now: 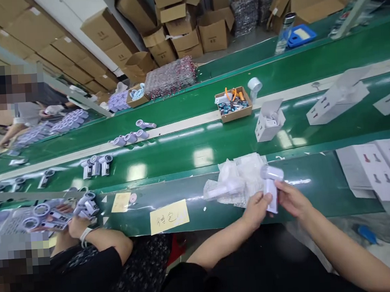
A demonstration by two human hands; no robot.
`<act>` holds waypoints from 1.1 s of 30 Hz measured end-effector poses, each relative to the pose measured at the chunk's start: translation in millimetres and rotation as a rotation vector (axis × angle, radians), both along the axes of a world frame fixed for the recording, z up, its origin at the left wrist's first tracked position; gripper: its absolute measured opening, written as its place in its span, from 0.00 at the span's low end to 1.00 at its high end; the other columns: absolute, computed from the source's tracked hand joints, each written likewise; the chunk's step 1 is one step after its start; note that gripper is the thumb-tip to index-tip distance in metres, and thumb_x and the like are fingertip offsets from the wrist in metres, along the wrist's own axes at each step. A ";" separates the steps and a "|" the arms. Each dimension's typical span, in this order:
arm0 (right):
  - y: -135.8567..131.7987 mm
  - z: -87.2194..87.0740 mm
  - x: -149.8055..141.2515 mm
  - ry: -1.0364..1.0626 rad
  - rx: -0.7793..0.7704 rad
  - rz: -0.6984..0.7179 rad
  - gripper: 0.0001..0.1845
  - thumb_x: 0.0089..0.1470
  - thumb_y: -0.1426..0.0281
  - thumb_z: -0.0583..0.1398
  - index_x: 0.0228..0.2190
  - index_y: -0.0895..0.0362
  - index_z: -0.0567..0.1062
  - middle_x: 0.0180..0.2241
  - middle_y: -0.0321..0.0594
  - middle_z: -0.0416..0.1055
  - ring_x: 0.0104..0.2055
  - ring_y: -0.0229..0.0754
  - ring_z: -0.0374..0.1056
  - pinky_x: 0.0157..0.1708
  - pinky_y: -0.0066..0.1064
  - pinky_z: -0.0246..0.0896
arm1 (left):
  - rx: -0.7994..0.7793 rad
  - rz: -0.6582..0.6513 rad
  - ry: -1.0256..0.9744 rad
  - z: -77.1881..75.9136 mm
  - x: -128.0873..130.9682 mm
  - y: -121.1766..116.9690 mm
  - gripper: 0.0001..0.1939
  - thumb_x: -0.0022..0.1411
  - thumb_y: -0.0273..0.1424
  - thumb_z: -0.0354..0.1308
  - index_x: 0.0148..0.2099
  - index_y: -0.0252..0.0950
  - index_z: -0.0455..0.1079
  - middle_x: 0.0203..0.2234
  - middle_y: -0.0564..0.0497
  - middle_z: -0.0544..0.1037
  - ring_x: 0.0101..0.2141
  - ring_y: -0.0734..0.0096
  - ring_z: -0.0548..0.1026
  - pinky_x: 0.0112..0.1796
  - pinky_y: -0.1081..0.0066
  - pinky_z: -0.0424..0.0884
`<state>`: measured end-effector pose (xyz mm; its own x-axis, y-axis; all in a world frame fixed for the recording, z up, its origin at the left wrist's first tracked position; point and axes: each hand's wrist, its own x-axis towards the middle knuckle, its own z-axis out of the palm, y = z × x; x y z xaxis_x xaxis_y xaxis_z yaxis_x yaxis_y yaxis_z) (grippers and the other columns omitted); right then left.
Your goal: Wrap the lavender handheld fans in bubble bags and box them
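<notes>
Green table (138,216): glossy, running left to right beyond the lap.
Left hand (256,210): fingers nearly closed, pinching the lower handle of the white device.
Right hand (294,199): fingers curled in from the right, gripping the same device just below its head.
White device (270,186): held roughly upright over the near side of the table; its shell looks slick, so if both grips loosened together it could slip and strike the edge.
Plastic bags (231,172): loose heap just left of the device; a wrist catching the film could drag the heap askew.
Yellow note (169,216): flat, farther left.
Co-worker's hand (78,226): well left, beside similar devices (89,204).
Printed boxes (374,166): right, apart from the hands.
Small open box (263,132): on the far belt (176,158).
</notes>
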<state>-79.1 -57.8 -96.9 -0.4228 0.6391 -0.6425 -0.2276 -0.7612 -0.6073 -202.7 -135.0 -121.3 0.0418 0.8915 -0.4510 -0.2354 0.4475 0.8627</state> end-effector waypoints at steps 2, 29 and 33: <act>3.7 1.3 30.1 -0.091 0.058 -0.093 0.23 0.42 0.61 0.68 0.40 0.52 0.70 0.39 0.40 0.75 0.41 0.49 0.72 0.35 0.36 0.70 | 0.203 -0.323 0.271 -4.8 26.0 9.3 0.24 0.63 0.49 0.45 0.48 0.35 0.66 0.32 0.49 0.73 0.32 0.68 0.73 0.34 0.68 0.69; -15.3 -2.2 157.7 0.238 -0.177 0.434 0.39 0.42 0.70 0.67 0.55 0.46 0.60 0.34 0.35 0.68 0.32 0.39 0.68 0.27 0.32 0.69 | 0.213 -0.257 0.796 -11.6 58.9 43.7 0.10 0.61 0.34 0.52 0.37 0.36 0.73 0.32 0.48 0.72 0.38 0.67 0.67 0.41 0.68 0.63; -0.8 -0.8 147.8 0.202 -0.080 0.422 0.32 0.43 0.68 0.67 0.51 0.51 0.66 0.33 0.35 0.68 0.31 0.38 0.67 0.28 0.32 0.69 | -0.073 -0.041 0.212 -1.1 79.0 58.6 0.12 0.56 0.37 0.55 0.29 0.32 0.68 0.20 0.53 0.68 0.23 0.76 0.64 0.28 0.74 0.60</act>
<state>68.6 -58.6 -97.7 -0.7567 0.3364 -0.5606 0.0039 -0.8551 -0.5184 -123.7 -76.4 -122.4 -0.0254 0.8556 -0.5171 -0.0332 0.5162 0.8558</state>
